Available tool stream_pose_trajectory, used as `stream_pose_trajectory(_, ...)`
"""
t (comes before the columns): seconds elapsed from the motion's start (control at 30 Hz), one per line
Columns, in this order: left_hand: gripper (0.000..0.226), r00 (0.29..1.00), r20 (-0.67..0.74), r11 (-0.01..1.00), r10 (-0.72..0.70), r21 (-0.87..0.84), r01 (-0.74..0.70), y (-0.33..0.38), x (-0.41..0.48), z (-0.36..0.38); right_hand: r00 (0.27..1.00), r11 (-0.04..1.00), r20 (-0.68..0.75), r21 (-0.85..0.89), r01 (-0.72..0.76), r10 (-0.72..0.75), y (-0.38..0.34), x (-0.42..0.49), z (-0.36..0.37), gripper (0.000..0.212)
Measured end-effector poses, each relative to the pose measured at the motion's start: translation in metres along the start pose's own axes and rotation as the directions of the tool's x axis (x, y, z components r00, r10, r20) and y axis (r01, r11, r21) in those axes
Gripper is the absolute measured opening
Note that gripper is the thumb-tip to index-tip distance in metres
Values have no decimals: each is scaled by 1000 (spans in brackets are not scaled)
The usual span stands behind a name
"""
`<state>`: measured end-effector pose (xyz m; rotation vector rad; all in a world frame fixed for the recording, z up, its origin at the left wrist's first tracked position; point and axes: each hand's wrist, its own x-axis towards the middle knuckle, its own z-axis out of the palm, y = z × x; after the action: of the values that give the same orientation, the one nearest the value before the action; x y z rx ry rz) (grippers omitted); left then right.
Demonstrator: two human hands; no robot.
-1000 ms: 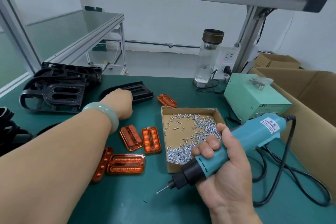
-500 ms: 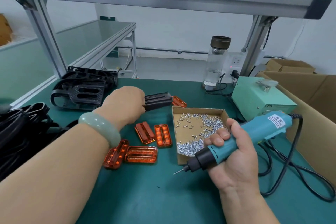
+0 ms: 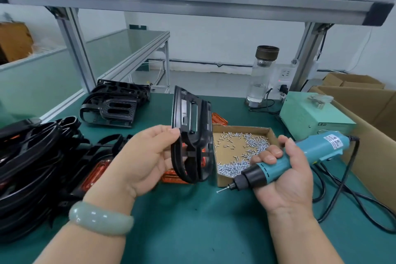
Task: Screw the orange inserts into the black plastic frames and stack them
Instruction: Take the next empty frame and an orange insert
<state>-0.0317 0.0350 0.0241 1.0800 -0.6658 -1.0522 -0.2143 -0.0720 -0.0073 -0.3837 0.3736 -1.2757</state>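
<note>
My left hand (image 3: 142, 156) holds a black plastic frame (image 3: 192, 135) upright above the green mat, thumb and fingers pinching its left edge. My right hand (image 3: 285, 173) grips a teal electric screwdriver (image 3: 289, 158), bit pointing down-left just above the mat. Orange inserts lie on the mat, mostly hidden behind the frame and my hand: one (image 3: 96, 176) by the left pile, one (image 3: 171, 178) under the frame, one (image 3: 219, 120) behind it. A cardboard tray of small screws (image 3: 242, 150) sits between my hands.
A big pile of black frames (image 3: 32, 167) fills the left side. A smaller stack of frames (image 3: 115, 107) stands at the back left. A teal power box (image 3: 310, 118), a glass bottle (image 3: 262, 75), the screwdriver's cable (image 3: 342, 188) and cardboard boxes (image 3: 375, 124) are on the right.
My left hand has lifted the black frame off the mat, brought it nearer and turned it upright. The right hand still holds the screwdriver in about the same place.
</note>
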Motion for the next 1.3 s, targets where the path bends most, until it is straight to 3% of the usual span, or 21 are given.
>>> stream_pose_trajectory(0.07,41,1000,7,997,-29,-65,30,-9,-5,0,1000,1000,6,7,-1,1,-1,1,-1,6)
stream_pose_trajectory(0.17,51,997,-49,993,-59,-107,54,-22,-10,2,999,1000,48,21,0,-1,-3,0,1,4)
stream_pose_trajectory(0.3,32,1000,-5,976,-18,-216,16,-34,-15,-2,994,997,106,70,-13,5,-5,-1,0,7)
stream_pose_trajectory(0.43,40,998,58,957,36,-289,-18,-36,-18,-5,989,993,149,117,-34,17,-9,0,-1,10)
stream_pose_trajectory(0.63,36,998,44,951,41,-308,-25,-35,-28,-3,988,989,153,142,-46,24,-11,1,-2,11)
stream_pose_trajectory(0.73,28,1000,-11,939,-15,-343,11,-36,-39,2,988,988,151,151,-43,19,-12,1,-2,9)
stream_pose_trajectory(0.83,43,987,-116,940,-109,-336,64,-40,-46,9,989,987,147,154,-36,13,-13,0,-2,9)
stream_pose_trajectory(0.97,41,909,-399,967,-123,-256,19,-52,-55,21,992,988,130,152,-24,4,-13,-1,-1,9)
stream_pose_trajectory(1.07,35,849,-498,932,-178,-363,-18,-64,-62,34,992,988,122,152,-20,2,-14,-1,-1,9)
stream_pose_trajectory(1.2,23,808,-494,825,-321,-564,-18,-67,-75,48,993,989,117,148,-24,7,-13,-2,-1,8)
stream_pose_trajectory(1.3,18,819,-430,827,-381,-554,93,-65,-86,49,993,990,117,138,-26,10,-11,-2,-1,9)
